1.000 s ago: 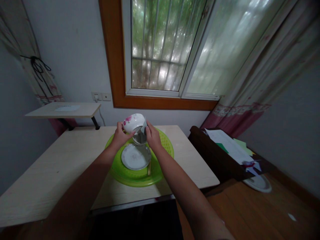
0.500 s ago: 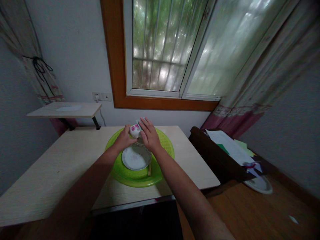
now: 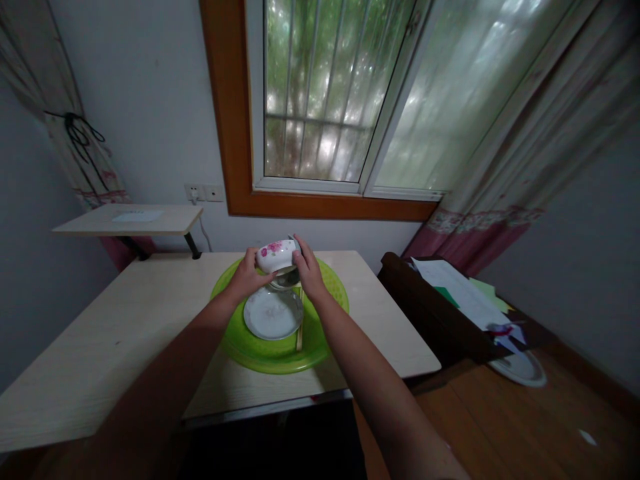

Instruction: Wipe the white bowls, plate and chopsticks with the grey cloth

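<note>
A white bowl with pink flowers is tilted on its side above the far half of a round green plastic tray. My left hand grips its left side, the thumb below. At the bowl's right edge, my right hand is closed over a small greyish-blue cloth, mostly hidden by the fingers. Below the hands, another dish is partly covered from view. A white plate lies on the tray nearer me. Beside its right edge rest light wooden chopsticks.
The tray stands on a pale wooden table. A small raised shelf with a paper on it is at the back left. Right of the table, a dark brown piece of furniture holds papers. A wall and window are behind.
The bowl has turned so more of its flowered side shows. My right hand has shifted slightly right and down to the bowl's edge, uncovering more of the dish and chopsticks below.
</note>
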A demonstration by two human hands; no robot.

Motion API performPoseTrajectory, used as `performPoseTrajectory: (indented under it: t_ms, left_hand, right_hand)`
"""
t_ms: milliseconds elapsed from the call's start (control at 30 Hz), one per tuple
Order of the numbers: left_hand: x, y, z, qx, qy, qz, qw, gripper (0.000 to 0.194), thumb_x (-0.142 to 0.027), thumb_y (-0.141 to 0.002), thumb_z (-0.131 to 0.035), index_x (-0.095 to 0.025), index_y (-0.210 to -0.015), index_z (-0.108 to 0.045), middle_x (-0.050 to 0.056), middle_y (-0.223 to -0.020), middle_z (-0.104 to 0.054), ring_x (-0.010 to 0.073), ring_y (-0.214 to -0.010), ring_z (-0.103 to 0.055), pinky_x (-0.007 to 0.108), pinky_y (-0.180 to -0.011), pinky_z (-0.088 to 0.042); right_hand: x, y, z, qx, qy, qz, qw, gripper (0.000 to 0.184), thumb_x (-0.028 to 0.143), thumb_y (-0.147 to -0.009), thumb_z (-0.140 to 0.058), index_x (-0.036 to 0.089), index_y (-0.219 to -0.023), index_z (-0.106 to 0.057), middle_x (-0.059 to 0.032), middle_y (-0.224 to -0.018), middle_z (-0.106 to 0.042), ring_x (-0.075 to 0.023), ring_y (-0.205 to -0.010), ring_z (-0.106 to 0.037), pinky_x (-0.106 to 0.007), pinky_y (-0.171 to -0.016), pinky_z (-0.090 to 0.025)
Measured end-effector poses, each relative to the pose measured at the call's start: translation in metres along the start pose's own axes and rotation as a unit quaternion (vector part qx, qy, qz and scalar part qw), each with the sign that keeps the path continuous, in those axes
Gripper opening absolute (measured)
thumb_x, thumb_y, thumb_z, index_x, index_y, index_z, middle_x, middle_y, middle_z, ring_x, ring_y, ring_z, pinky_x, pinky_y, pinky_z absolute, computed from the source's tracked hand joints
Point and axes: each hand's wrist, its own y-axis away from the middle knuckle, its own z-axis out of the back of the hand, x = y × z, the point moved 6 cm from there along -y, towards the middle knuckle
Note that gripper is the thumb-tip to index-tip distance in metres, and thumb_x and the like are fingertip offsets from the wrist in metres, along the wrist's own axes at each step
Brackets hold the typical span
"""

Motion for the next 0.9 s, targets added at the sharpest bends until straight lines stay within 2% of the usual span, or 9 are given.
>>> performPoseTrajectory:
  t_ms: [133, 300, 367, 467, 600, 700, 900]
  left_hand:
    - [0.004, 0.000, 0.002, -0.010, 0.057, 0.047, 0.997, 0.065, -0.041, -0.066, -0.087, -0.023, -0.113, -0.046, 0.006, -0.108, -0.065, 0.0211, -0.092, -0.070, 0.033, -0.078, -0.059]
    - [0.005, -0.002, 0.003, -0.023, 0.116, 0.072, 0.990, 0.068, -0.041, -0.064, -0.088, -0.023, -0.113, -0.045, 0.009, -0.114, -0.064, 0.0225, -0.099, -0.070, 0.034, -0.080, -0.060]
    - [0.007, -0.003, 0.002, -0.022, 0.134, 0.074, 0.988, 0.067, -0.041, -0.065, -0.087, -0.024, -0.113, -0.045, 0.009, -0.114, -0.065, 0.0222, -0.099, -0.070, 0.033, -0.080, -0.060]
    - [0.012, -0.003, 0.000, -0.019, 0.138, 0.072, 0.988, 0.068, -0.041, -0.066, -0.087, -0.023, -0.116, -0.045, 0.010, -0.116, -0.065, 0.0232, -0.101, -0.070, 0.035, -0.082, -0.060]
    - [0.012, -0.004, 0.002, -0.031, 0.110, 0.039, 0.993, 0.070, -0.040, -0.068, -0.087, -0.023, -0.124, -0.047, 0.013, -0.126, -0.061, 0.0272, -0.113, -0.067, 0.040, -0.089, -0.060]
    - [0.003, -0.005, 0.007, -0.044, 0.061, -0.013, 0.997, 0.071, -0.035, -0.068, -0.087, -0.023, -0.128, -0.051, 0.012, -0.129, -0.058, 0.0280, -0.121, -0.062, 0.041, -0.094, -0.058]
    - [-0.019, -0.006, 0.010, -0.031, -0.059, -0.098, 0.993, 0.067, -0.021, -0.070, -0.083, -0.023, -0.130, -0.054, 0.008, -0.121, -0.060, 0.0247, -0.115, -0.061, 0.038, -0.096, -0.057]
  right_hand:
    - [-0.011, 0.001, -0.004, 0.005, -0.036, -0.060, 0.998, 0.072, 0.061, -0.093, -0.062, 0.025, -0.154, -0.049, -0.0089, -0.158, -0.050, -0.0277, -0.145, -0.047, -0.046, -0.125, -0.033]
    - [-0.018, 0.001, -0.007, 0.017, -0.033, -0.070, 0.997, 0.087, 0.056, -0.082, -0.075, 0.024, -0.157, -0.043, -0.0104, -0.155, -0.051, -0.0290, -0.141, -0.051, -0.046, -0.120, -0.040]
    - [-0.021, 0.001, -0.006, 0.008, -0.018, -0.065, 0.998, 0.089, 0.052, -0.079, -0.080, 0.024, -0.156, -0.044, -0.0107, -0.153, -0.052, -0.0295, -0.140, -0.051, -0.046, -0.120, -0.040]
    - [-0.020, -0.001, -0.004, -0.010, 0.008, -0.052, 0.999, 0.082, 0.045, -0.079, -0.080, 0.024, -0.152, -0.049, -0.0111, -0.149, -0.055, -0.0297, -0.138, -0.052, -0.046, -0.120, -0.039]
    - [-0.011, -0.002, -0.002, -0.012, 0.052, -0.012, 0.998, 0.077, 0.040, -0.080, -0.080, 0.023, -0.149, -0.050, -0.0129, -0.142, -0.058, -0.0307, -0.134, -0.054, -0.048, -0.118, -0.041]
    - [-0.001, -0.003, -0.002, 0.007, 0.090, 0.046, 0.995, 0.077, 0.036, -0.082, -0.078, 0.021, -0.150, -0.047, -0.0151, -0.143, -0.056, -0.0312, -0.135, -0.052, -0.049, -0.119, -0.040]
    - [0.006, -0.001, -0.003, 0.054, 0.148, 0.106, 0.982, 0.072, 0.026, -0.088, -0.068, 0.023, -0.155, -0.041, -0.0156, -0.150, -0.049, -0.0306, -0.142, -0.046, -0.052, -0.123, -0.035]
